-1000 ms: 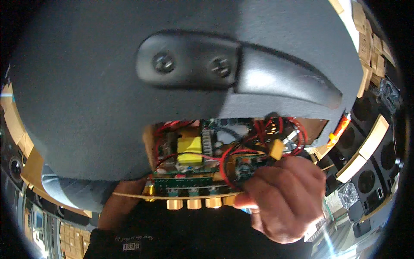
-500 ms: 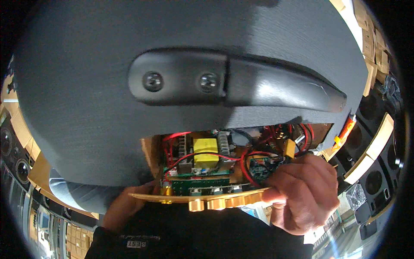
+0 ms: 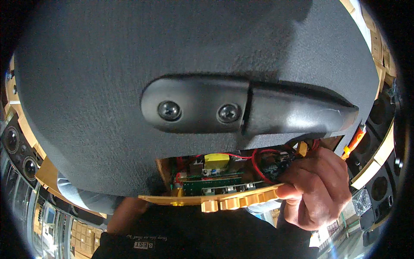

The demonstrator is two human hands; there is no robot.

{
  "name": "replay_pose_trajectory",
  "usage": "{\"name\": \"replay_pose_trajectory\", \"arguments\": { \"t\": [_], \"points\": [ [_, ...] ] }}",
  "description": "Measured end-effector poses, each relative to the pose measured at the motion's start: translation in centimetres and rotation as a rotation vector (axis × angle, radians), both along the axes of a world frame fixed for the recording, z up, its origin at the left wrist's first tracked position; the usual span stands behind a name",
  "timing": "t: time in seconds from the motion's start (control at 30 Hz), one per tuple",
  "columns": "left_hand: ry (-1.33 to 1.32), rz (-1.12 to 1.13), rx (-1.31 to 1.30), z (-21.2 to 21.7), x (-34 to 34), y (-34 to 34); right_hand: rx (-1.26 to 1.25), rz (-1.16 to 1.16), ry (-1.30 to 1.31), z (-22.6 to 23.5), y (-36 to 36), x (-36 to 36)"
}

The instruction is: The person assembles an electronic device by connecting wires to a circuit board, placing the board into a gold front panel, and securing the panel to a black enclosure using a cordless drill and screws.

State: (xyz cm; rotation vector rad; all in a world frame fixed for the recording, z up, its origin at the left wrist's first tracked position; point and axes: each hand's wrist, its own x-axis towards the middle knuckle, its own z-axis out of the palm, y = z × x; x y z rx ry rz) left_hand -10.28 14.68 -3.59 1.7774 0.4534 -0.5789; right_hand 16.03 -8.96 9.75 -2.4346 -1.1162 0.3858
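Note:
A black speaker cabinet (image 3: 99, 108) fills most of the view, with a strap handle (image 3: 297, 113) on top. At its near side is an opening where a gold control panel (image 3: 172, 200) with several gold knobs (image 3: 210, 206) sits tilted out. Behind the panel show green circuit boards (image 3: 211, 186), a yellow transformer (image 3: 216, 161) and red wires (image 3: 255, 166). My right hand (image 3: 319, 192) pinches the panel's right end, thumb at its edge, close to a yellow connector (image 3: 302, 149). By the panel's left end is my left hand (image 3: 128, 210), its fingers hidden by the cabinet and panel.
An orange-and-yellow object (image 3: 357, 139) lies at the cabinet's right edge. Speakers (image 3: 21, 151) stand at the left, with more black speakers at the right. Cardboard boxes (image 3: 84, 235) are stacked at lower left, and others at upper right. Clear plastic wrap (image 3: 361, 202) lies to the right.
The handle and cabinet top appear lower and further right, and less of the opening's inside shows. The panel has shifted slightly right in view; my right hand keeps its grip.

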Motion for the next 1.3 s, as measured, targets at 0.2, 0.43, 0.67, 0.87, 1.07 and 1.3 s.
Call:
{"name": "replay_pose_trajectory", "arguments": {
  "t": [0.2,0.43,0.67,0.87,1.07,1.3],
  "points": [
    [-0.203,-0.229,0.188,6.8,0.0,3.5,0.082,-0.043,0.026,-1.7,-0.4,0.7],
    [-0.978,-0.208,0.570,9.4,6.4,3.0,0.085,-0.077,0.050,-1.2,-0.7,0.6],
    [-0.727,-0.401,0.887,10.3,11.8,0.8,0.108,-0.159,0.050,-1.3,-0.2,0.3],
    [-0.815,-0.300,0.893,8.8,11.4,0.7,0.153,-0.101,0.055,-1.7,-0.7,0.5],
    [-0.818,-0.421,0.959,9.1,10.9,1.4,0.194,-0.080,0.101,-1.2,-1.7,0.1],
    [-0.783,-0.470,0.979,8.9,9.8,2.1,0.247,-0.505,-0.169,1.0,-7.1,-1.8]
  ]
}}
